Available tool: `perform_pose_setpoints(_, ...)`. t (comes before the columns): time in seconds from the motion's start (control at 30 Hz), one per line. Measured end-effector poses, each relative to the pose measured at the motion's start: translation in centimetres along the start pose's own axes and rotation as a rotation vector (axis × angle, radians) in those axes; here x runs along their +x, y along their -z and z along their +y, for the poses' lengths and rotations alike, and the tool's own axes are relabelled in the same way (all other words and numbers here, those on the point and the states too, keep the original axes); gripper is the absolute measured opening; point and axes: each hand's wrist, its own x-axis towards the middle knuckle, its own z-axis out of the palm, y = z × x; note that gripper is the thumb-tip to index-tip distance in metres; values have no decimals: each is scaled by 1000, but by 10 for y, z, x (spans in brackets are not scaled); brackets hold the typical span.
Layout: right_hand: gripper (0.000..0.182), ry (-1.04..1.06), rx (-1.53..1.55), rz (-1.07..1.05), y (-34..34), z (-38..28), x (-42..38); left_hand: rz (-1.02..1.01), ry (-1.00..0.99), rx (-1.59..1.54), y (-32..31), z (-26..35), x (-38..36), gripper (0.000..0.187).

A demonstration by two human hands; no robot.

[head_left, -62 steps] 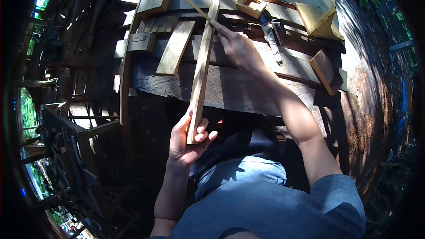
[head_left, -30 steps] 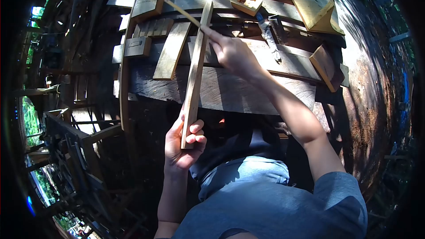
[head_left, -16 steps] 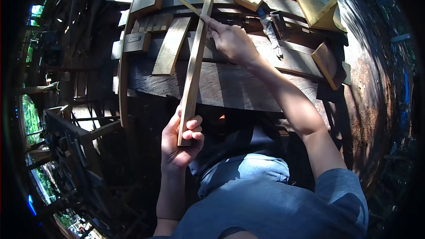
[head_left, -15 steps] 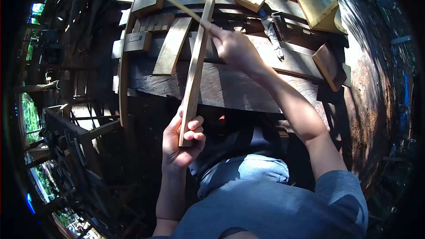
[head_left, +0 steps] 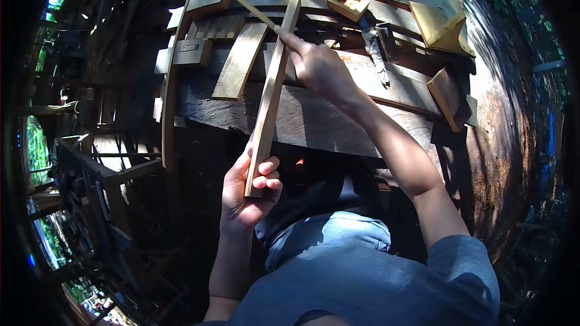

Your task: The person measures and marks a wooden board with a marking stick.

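A long narrow wooden slat (head_left: 270,96) slopes from the workbench down toward my lap. My left hand (head_left: 248,190) grips its near end, fingers wrapped over the wood. My right hand (head_left: 317,66) rests against the slat near its far end and pinches a thin stick-like tool (head_left: 251,9) that crosses the slat's upper part and points up-left.
The rough plank workbench (head_left: 338,124) carries several loose boards, a flat board (head_left: 240,61) left of the slat, a small hollow wooden block (head_left: 347,2), triangular offcuts (head_left: 441,24) at the right and a dark metal tool (head_left: 376,54). Dark timber frames (head_left: 103,181) stand at the left.
The slat and both hands have shifted slightly; the right hand with the thin tool has slid back and forth along the slat's far end. Both grips stay the same.
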Motion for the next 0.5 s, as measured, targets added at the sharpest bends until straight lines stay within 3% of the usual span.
perform_pose_setpoints(0.03,50,-47,-7,-92,7,-13,-18,-7,-5,-4,-1,2,1,30)
perform_pose_setpoints(0.1,52,70,202,-106,4,-35,-76,-22,29,-6,3,2,1,34)
perform_pose_setpoints(0.17,55,132,170,-145,9,-58,-115,16,12,-3,4,3,0,38)
perform_pose_setpoints(0.23,58,129,117,-170,16,-53,-114,24,-2,72,4,0,1,35)
perform_pose_setpoints(0.27,57,9,156,-239,15,-44,-98,26,4,76,5,-1,1,35)
perform_pose_setpoints(0.3,54,45,181,-116,5,-29,-79,35,-23,137,6,-3,1,35)
perform_pose_setpoints(0.33,52,-112,127,-198,11,-27,-51,35,-53,200,6,-4,2,34)
perform_pose_setpoints(0.4,46,42,128,38,-7,3,-15,19,-44,135,4,-2,2,26)
perform_pose_setpoints(0.5,45,-44,44,-13,-3,-9,-21,3,-32,127,7,2,2,24)
